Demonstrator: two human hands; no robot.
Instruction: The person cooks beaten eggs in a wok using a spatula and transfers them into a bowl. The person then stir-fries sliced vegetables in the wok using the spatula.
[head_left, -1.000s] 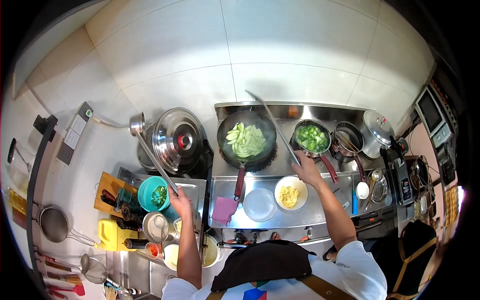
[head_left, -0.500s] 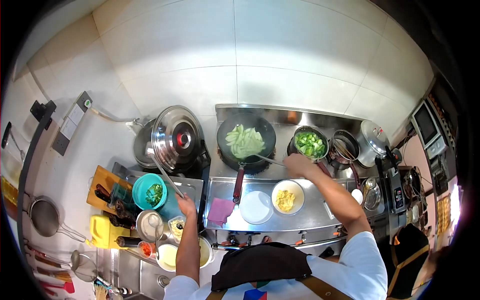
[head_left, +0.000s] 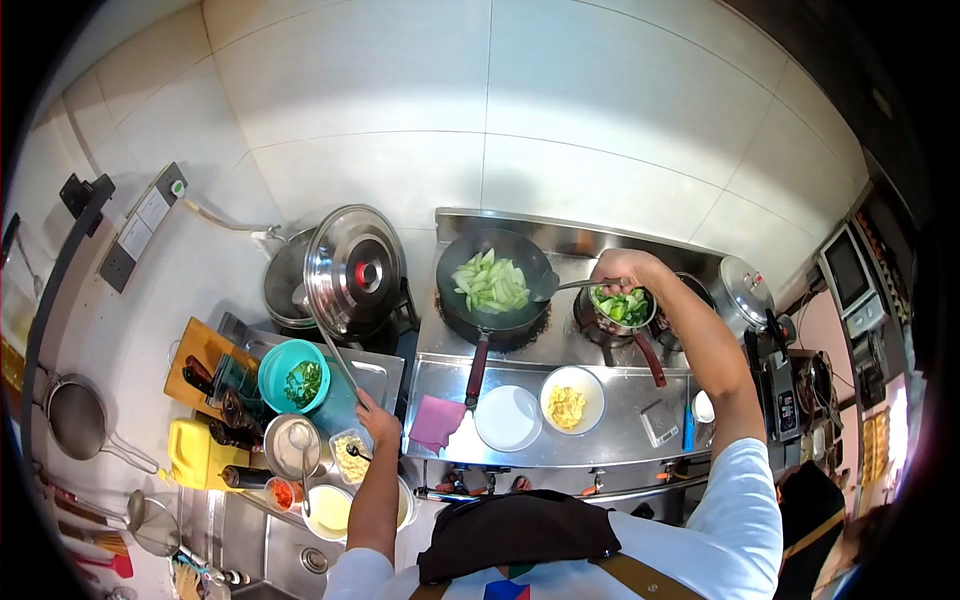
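While the right hand (head_left: 622, 268) grips a long metal spatula (head_left: 574, 285), round black wok (head_left: 530, 258) of sliced pale-green vegetables (head_left: 490, 283) near left edge of steel stove (head_left: 562, 350), left hand (head_left: 379, 424) closed around long metal ladle (head_left: 340, 357)

You're facing a pale tiled wall (head_left: 390, 90), big panels, thin grout lines; your lens bows them. Side wall (head_left: 150, 115) meets it at a corner on your left, carrying a dark socket strip (head_left: 143, 228) with white panels and a dark rail (head_left: 60, 250). Stainless surface (head_left: 625, 385) runs along in front of you, steel upstand (head_left: 650, 241) against the tiles. Steel sink (head_left: 285, 545) sits at your lower left, drain showing. On your right: pinkish wall patch (head_left: 815, 320), microwave (head_left: 850, 262), bright glare (head_left: 912, 400) at the far edge, source unclear. Dark overhang (head_left: 800, 55) upper right, can't identify. Light on your tiles is cool and uneven, grey band across the middle.
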